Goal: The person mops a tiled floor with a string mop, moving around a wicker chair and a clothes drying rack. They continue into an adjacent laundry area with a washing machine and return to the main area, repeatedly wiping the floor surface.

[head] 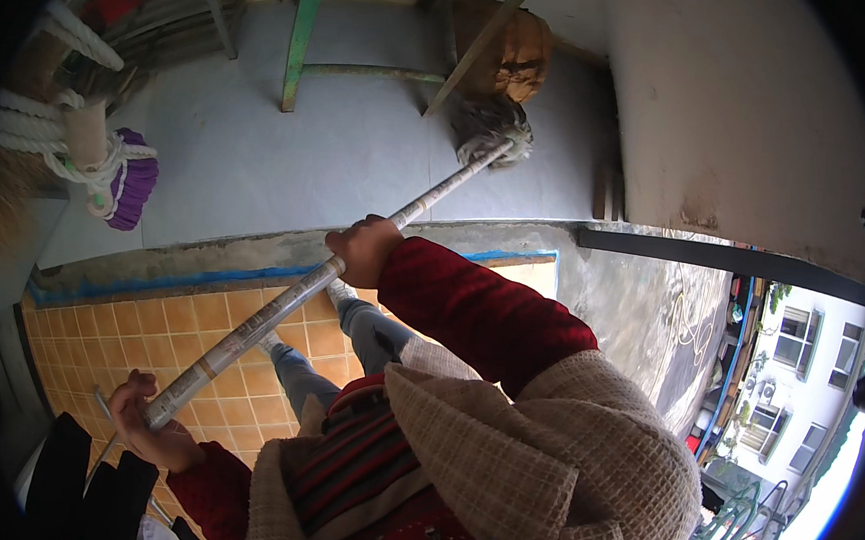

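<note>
A long string mop slants across the view, its pale printed handle [263,320] running from lower left to upper right. My right hand [366,250] is wrapped around the middle of the handle. At the handle's near end, my left hand [147,423] cups the tip against its palm, fingers partly curled. The grey, matted mop head [492,133] rests on the smooth grey floor [261,145], beside the foot of a green metal stand. It lies close against a brown, wrapped-looking rounded object [523,54].
Legs of the green metal stand [298,42] rise at the top. On the left hang white ropes [29,121] and a purple fabric bundle [135,181]. A blue-edged concrete sill [208,254] separates the grey floor from orange tiles [173,319]. A wall [736,118] stands right; dark cloth [62,462] hangs lower left.
</note>
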Tool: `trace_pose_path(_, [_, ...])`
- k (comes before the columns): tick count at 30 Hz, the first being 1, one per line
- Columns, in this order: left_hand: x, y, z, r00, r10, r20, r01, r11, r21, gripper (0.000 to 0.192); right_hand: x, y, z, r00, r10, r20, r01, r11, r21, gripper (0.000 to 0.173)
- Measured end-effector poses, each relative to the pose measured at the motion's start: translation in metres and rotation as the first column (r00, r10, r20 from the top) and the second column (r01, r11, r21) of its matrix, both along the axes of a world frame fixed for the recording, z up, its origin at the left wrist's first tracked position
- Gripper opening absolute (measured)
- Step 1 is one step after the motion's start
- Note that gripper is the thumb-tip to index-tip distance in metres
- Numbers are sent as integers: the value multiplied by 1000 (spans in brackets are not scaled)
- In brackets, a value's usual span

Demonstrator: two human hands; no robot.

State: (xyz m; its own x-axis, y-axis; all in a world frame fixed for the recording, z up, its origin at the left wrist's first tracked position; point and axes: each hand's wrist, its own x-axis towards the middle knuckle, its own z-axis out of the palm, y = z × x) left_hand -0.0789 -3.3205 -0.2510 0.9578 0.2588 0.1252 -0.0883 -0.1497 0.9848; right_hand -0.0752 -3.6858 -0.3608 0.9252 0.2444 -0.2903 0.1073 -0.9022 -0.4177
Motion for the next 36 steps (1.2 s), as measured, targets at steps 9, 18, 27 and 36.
trace_pose_path(9, [-25, -83, 17, 863, -415, 287, 350, 902, 254, 22, -9, -21, -66, 997, -19, -71, 25, 996, 87, 18])
trace_pose_path(18, [-72, -28, 5, 968, -232, 99, 216, 964, 155, 22, -84, 7, -60, 781, 249, -572, -295, 955, 12, 28])
trace_pose_path(27, [-103, 90, -37, 919, 65, -390, -174, 953, -250, 17, -111, 102, -70, 596, 372, -712, -437, 894, 101, 36])
trace_pose_path(36, [-113, 328, 54, 891, 452, -30, -453, 889, -68, 23, -71, 351, 36, 588, 583, -560, -489, 808, 327, 32])
